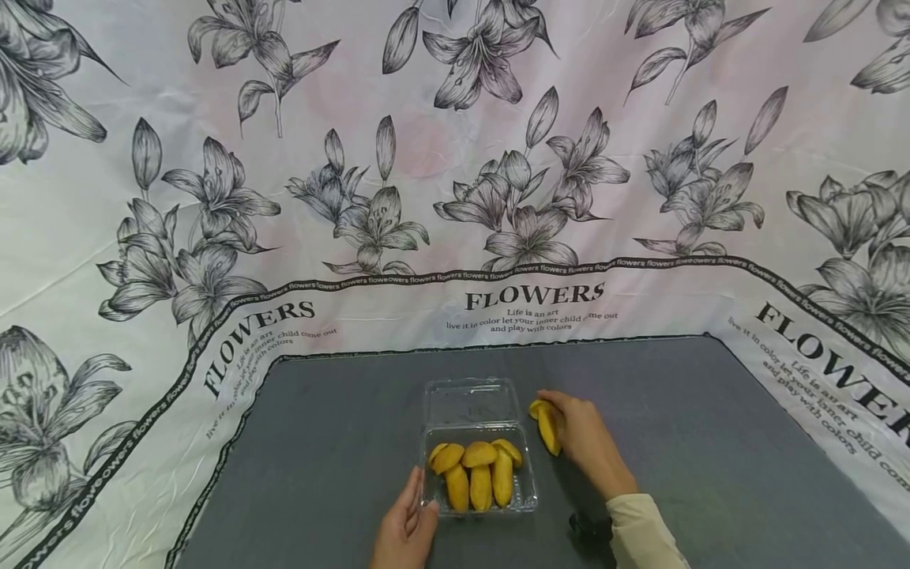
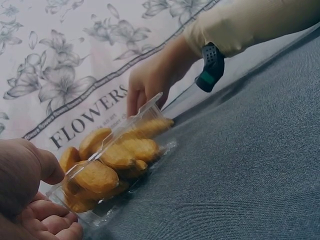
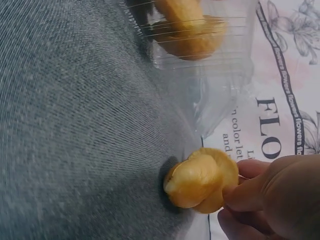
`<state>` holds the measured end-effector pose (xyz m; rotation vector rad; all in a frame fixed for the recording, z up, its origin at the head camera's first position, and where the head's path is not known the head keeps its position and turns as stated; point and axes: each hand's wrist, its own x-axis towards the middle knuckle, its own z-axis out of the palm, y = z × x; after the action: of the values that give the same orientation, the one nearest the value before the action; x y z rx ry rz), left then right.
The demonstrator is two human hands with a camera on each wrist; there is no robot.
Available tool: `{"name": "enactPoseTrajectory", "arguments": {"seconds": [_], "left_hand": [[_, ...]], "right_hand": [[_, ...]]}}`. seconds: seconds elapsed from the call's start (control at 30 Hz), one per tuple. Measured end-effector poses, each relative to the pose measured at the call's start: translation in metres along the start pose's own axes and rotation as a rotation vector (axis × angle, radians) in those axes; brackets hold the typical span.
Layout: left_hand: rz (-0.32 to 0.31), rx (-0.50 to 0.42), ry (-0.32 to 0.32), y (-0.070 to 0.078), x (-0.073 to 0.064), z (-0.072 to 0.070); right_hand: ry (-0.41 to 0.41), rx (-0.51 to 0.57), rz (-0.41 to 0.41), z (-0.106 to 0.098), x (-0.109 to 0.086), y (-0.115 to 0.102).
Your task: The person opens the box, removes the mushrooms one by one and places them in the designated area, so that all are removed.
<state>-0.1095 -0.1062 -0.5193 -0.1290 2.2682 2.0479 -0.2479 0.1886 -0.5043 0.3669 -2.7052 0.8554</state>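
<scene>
A clear plastic clamshell box (image 1: 529, 506) lies on the grey table with its lid (image 1: 471, 401) folded back. Inside sit several yellow mushrooms (image 1: 480, 474), caps toward the lid and stems toward the person. My left hand (image 1: 405, 525) grips the box by its near left side, thumb over the rim and fingers outside, as the left wrist view (image 2: 37, 200) also shows. Right of the box, a separate yellow mushroom (image 3: 195, 180) is pinched at its cap by my right hand (image 1: 586, 442). This mushroom is at or just above the table; contact cannot be told.
Grey cloth (image 1: 711, 458) covers the table. A dark wrist strap (image 2: 212, 67) is on the right wrist. White fabric printed with flowers (image 1: 526, 197) hangs around the back and sides, bordering the tabletop.
</scene>
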Motion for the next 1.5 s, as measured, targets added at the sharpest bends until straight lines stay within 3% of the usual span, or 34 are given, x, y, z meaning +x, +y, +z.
{"name": "enactPoseTrajectory", "arguments": {"seconds": [0.47,0.9,1.07,1.5], "left_hand": [[-0.009,-0.003,-0.003,0.0,0.0,-0.003],[0.031,-0.001,-0.015,-0.003,0.001,-0.002],[0.042,-0.008,-0.02,-0.005,0.003,-0.003],[0.009,0.004,-0.022,-0.003,0.003,-0.002]], "right_hand": [[-0.057,0.007,0.012,-0.014,-0.004,-0.013],[-0.13,0.085,-0.15,-0.038,-0.011,-0.049],[-0.123,0.09,-0.219,-0.042,-0.013,-0.06],[-0.219,0.106,-0.306,-0.034,-0.019,-0.056]]}}
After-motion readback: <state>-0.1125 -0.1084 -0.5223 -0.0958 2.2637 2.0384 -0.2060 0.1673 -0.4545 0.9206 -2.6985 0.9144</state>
